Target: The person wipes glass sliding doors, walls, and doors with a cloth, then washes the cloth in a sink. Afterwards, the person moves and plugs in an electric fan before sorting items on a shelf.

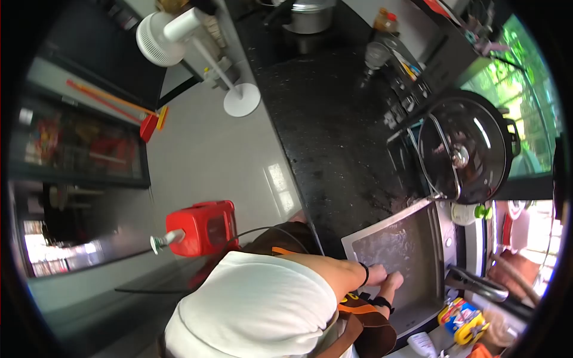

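My left hand [376, 274], with a black band at the wrist, is over the near side of the metal sink [434, 244]. Close against it is my right hand [393, 280], with a wider black band on its wrist. Both hands look closed, the fingers curled in. Anything between them is too small or hidden to name. The sink's bottom looks wet, with whitish streaks. A metal faucet [477, 283] stands at its far side.
Beside the sink lies a black countertop [334, 137] with a large dark pot lid [468, 146] on a wire rack. A yellow-blue package [462, 321] and white bottle [422, 344] are near the faucet. A red container [206, 228] and white fan [242, 100] are on the floor side.
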### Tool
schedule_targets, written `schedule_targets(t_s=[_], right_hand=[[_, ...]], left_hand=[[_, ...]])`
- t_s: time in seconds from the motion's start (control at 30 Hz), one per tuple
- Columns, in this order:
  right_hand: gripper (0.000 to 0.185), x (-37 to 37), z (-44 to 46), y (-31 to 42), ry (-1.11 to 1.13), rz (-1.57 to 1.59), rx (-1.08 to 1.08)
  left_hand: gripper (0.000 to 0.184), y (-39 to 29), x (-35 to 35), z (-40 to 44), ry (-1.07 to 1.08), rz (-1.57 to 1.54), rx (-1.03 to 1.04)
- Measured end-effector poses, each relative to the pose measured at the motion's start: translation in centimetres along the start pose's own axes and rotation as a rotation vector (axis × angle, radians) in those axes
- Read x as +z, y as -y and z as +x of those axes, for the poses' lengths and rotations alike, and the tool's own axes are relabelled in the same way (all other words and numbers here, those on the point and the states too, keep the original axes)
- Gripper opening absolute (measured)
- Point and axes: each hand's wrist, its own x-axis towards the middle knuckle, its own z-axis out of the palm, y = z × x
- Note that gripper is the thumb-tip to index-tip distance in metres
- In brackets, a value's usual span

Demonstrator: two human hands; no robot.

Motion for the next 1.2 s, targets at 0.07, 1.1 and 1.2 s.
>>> schedule_targets(t_s=[0.07,1.1,1.2], right_hand=[[0.024,-2.3,-5.4,4.8,0.026,0.022,-0.041],[0.03,22.5,-69.0,25.0,1.365,-0.543,-1.878],[0.029,26.3,-77.1,28.4,1.358,-0.478,-1.996]], left_hand=[[0.028,-0.7,-0.8,-0.6,-0.049,-0.059,-0.025],[0.048,26.5,-22.4,-65.8,-1.069,-1.262,-0.462],[0.049,28.6,-23.9,-71.2,-1.233,-1.173,-0.502]])
